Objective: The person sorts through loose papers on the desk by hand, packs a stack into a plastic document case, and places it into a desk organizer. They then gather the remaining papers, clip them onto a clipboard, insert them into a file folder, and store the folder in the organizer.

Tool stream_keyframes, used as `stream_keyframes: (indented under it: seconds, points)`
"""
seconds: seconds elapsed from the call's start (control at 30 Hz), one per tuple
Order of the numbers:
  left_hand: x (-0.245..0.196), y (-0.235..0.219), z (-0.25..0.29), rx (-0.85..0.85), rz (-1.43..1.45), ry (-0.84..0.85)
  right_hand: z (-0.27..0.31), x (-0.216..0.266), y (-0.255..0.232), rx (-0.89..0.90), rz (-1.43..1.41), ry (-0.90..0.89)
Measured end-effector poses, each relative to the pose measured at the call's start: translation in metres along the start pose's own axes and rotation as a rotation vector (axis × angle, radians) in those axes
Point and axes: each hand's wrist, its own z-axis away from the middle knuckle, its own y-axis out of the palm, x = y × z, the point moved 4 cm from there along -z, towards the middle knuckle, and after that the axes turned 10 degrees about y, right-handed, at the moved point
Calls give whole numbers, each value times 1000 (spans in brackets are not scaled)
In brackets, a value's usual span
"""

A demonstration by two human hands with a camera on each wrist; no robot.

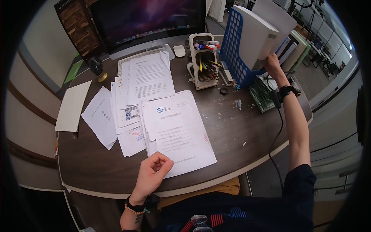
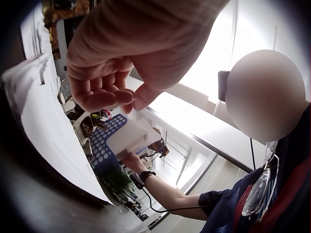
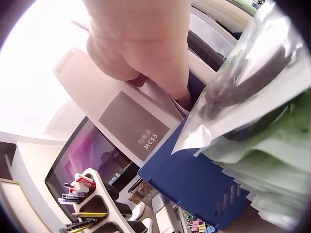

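My left hand [image 1: 153, 172] is above the near edge of a printed document [image 1: 181, 131], fingers loosely curled with nothing held. In the left wrist view, the thumb tip of that hand [image 2: 141, 53] meets the index finger. Away to the right, my right hand [image 1: 273, 66] reaches into a blue perforated file holder [image 1: 233, 50], beside a white file box [image 1: 255, 38]. A tall white sheet [image 1: 279, 17] stands up behind the box. In the right wrist view, the fingers of my right hand [image 3: 141, 43] pinch white papers [image 3: 156, 94] behind the box; their fingertips are partly hidden.
Stacked papers [image 1: 148, 79] lie before a monitor [image 1: 150, 23]. A pen organizer [image 1: 203, 63] and a mouse [image 1: 179, 51] stand near the holder. Green packets in plastic [image 1: 262, 94] lie below my right wrist. Paper scraps [image 1: 237, 104] dot the desk [image 1: 239, 135]. A cable [image 1: 279, 143] hangs from my right wrist.
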Motion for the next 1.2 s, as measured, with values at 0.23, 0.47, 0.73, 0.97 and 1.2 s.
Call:
stream_keyframes:
  seconds: [0.23,0.47,0.73,0.97,1.2]
  points:
    - [1,3,-1,-1,24,-2,3,-1,0,68,-380,121]
    - [0,-1,1,21,48,-36,12,6,6,13,-496,119]
    - [0,0,4,21,30,-27,12,11,10,12,-308,231]
    - [-4,0,6,-5,15,24,17,27,5,72,788,-91]
    - [1,-5,5,12,17,-19,2,6,-2,235,-503,265]
